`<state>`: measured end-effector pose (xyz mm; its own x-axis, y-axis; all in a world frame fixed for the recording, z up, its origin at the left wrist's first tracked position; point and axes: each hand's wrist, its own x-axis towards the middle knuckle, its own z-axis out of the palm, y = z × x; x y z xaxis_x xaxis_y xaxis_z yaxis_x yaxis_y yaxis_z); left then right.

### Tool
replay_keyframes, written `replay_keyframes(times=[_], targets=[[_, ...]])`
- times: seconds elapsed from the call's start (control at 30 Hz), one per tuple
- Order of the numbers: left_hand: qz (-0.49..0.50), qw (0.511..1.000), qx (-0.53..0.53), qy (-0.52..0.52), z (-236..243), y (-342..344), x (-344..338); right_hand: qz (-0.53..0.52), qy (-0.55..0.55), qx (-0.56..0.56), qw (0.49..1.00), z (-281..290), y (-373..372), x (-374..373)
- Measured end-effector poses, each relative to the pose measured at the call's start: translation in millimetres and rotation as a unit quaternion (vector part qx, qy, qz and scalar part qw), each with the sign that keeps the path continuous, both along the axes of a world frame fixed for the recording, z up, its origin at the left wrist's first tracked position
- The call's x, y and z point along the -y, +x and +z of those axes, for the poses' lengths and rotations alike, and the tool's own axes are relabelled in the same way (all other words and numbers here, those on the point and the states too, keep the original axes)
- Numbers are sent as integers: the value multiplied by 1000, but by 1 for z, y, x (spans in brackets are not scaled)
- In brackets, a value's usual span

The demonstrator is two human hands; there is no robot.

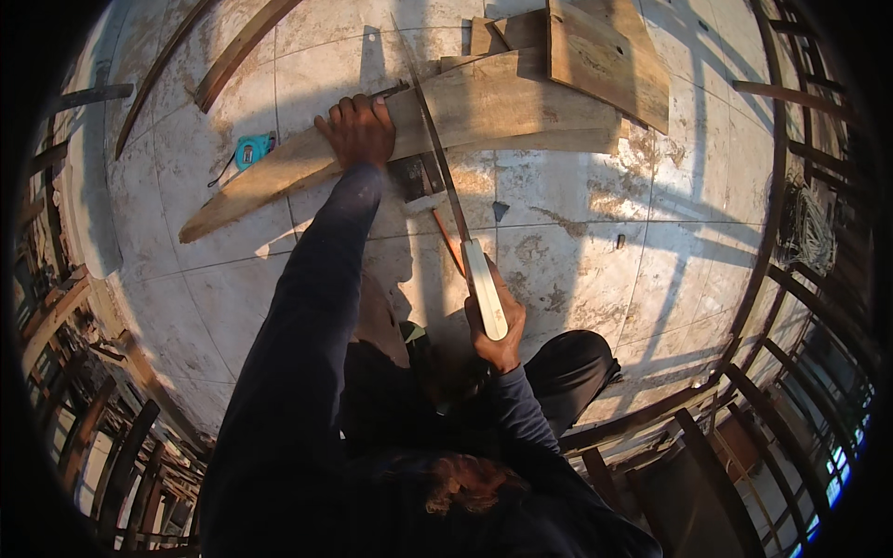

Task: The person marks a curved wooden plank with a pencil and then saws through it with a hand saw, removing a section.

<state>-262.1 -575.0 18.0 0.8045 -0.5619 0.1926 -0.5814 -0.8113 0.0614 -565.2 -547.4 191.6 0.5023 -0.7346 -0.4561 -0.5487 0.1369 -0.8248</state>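
My right hand (500,321) is wrapped round the cream handle of a handsaw (485,293). The saw's long blade points away from me and lies across a long, curved wooden board (493,98). Left of the blade, my left hand (360,130) bears down on this board, its fingers bent over the far side. A dark block (416,177) shows at the board's near edge, partly hidden by it. Beside the saw, a thin orange stick (448,242) that looks like a pencil lies partly behind my right hand.
A teal tape measure (253,151) lies left of the board. Flat wood pieces (609,60) are stacked at the far right, overlapping the board. Curved wooden strips (244,51) rest on the tiled floor (558,251) at the far left. Wooden slats (819,302) stand along both sides.
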Motion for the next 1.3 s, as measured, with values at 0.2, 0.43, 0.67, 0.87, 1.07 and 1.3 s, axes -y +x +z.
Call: replay_keyframes(times=[0.2, 0.43, 0.67, 0.87, 1.07, 1.3], targets=[[-4, 999, -3, -37, 7, 1, 9, 3, -6, 18, 1000, 35, -53, -21], [-8, 999, 6, -32, -1, 0, 5, 29, -21, 9, 999, -26, 5, 1], [-11, 999, -7, -34, 10, -5, 15, -44, -65, 42, 996, 6, -46, -14], [2, 1000, -15, -7, -2, -5, 6, 10, -68, 62, 996, -35, 29, 17], [-4, 1000, 22, -14, 1, -1, 8, -12, 25, 66, 997, 47, -73, -28], [-18, 999, 6, -32, -3, 0, 12, 10, -52, 65, 996, -24, 48, 40]])
